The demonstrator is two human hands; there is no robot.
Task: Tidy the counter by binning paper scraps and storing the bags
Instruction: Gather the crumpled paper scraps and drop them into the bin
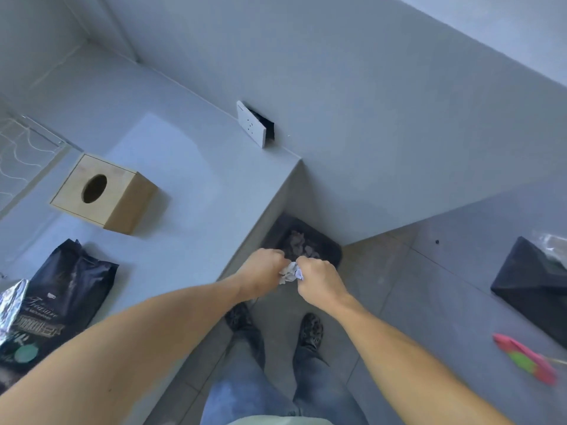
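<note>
View from above, looking down past both bare forearms. The left hand (263, 273) and right hand (317, 279) meet just over a dark bin (329, 245) on the floor, tucked against the end of a pale grey counter (184, 167). Both hands are closed as loose fists, pinching one crumpled wad of white paper (290, 273) between them; the wad hangs just above the bin's near rim. Step in hand, prob.: binning scraps. Next move likely needs both hands to let go so the wad drops straight in w/ the crumpled paper already lying inside.

Bag storing looks not yet done: a glossy black foil bag (66, 302) w/ pale lettering lies flat at the counter's near left, a crinkled silver bag (12, 305) touching its left side. Further back sits a square, smooth wooden tissue box (122, 197) w/ an oval hole on top. Floor is grey tile.
</note>
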